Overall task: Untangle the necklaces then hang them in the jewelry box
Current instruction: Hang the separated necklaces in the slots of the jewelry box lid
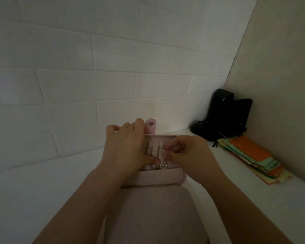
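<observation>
My left hand (128, 147) and my right hand (188, 154) are both bare, with no ring, glove or bracelet on what shows of them. My forearms are bare too (no sleeve or cuff reaches into view anywhere along them, right down to the bottom edge of the view), and neither wrist carries a watch or band. The light is dim, so finer marks on my nails cannot be made out.

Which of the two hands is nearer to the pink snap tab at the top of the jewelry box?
The left. The left hand has its fingertips right beside the snap tab, at its left edge. The right hand is lower and to the right, pinching at the hanging necklaces.
</observation>
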Tool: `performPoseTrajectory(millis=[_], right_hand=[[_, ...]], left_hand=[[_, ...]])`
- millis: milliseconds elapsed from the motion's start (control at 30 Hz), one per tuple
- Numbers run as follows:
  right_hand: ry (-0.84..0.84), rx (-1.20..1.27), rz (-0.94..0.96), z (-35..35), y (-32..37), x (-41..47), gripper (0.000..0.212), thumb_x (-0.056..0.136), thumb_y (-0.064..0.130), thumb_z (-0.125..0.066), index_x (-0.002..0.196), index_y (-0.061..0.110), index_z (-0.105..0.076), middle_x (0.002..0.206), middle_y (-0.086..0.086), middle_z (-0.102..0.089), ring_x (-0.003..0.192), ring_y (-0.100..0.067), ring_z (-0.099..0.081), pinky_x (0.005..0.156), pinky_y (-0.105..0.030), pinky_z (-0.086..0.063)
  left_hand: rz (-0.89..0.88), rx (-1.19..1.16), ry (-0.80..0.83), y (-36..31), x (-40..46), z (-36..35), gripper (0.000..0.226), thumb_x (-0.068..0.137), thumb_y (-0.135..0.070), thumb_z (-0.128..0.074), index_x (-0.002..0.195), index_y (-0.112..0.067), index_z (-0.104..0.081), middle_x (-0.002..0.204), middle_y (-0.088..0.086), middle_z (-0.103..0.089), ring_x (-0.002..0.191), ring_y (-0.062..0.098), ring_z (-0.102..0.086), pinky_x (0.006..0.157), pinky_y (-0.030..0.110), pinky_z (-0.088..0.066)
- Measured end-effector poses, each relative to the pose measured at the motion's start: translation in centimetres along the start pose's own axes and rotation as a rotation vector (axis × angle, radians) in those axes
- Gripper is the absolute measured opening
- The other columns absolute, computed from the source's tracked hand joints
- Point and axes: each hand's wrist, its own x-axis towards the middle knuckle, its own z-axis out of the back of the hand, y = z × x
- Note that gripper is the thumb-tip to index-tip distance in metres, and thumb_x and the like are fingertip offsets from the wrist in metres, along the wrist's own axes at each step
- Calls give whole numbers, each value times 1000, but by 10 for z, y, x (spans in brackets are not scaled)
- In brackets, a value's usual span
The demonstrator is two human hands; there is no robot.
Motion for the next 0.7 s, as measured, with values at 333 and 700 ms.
performPoseTrajectory(millis=[333,700], right_hand=[[309,-384,106,3,7,-19,12,90,17,-50,99,26,-50,97,-1,-62,79,-14,-57,62,-18,-43],[210,-365,211,2,-10,-31,30,89,11,-50,115,20,-61,107,9,-44,95,-3,-44,76,-1,-32]], left_hand=[[-20,-82,13,4,1,0,57,65,-61,-65,96,-23,-36,94,-9,-53,94,16,-52,85,34,-27],[17,-269,52,15,0,-5,38,78,-53,-58,103,-26,-48,100,-7,-57,94,16,-53,81,35,-42]])
